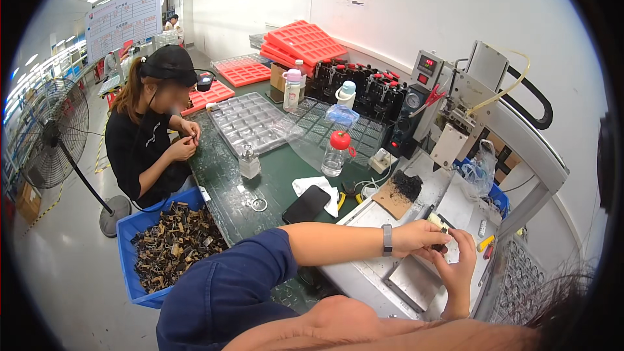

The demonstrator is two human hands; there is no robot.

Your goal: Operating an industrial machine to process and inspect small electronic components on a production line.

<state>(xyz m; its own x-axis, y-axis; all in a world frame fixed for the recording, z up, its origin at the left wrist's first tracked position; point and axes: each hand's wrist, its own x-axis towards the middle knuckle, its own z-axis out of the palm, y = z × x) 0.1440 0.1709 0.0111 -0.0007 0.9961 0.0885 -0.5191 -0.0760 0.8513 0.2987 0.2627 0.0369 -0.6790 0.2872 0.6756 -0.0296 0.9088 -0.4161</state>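
Note:
My left hand (416,237), with a grey band round the wrist, reaches in over the machine's bed. Its fingers are closed on a small dark part (440,246). From the other side my right hand (460,263) meets it, thumb and fingers pinching the same part. Most of that part is hidden by the fingers, so its exact kind does not show. Something pale yellow (437,221) shows just beyond the left fingers. A pile of small black pieces (407,186) lies on a brown cardboard sheet (390,201) farther back.
A bench machine (455,143) with a control box stands at the right. A phone (307,205), red-capped bottle (336,156), glass bottle (249,162) and clear tray (250,120) lie on the green table. A blue bin (133,279) holds many parts. A co-worker (146,123) sits at the left.

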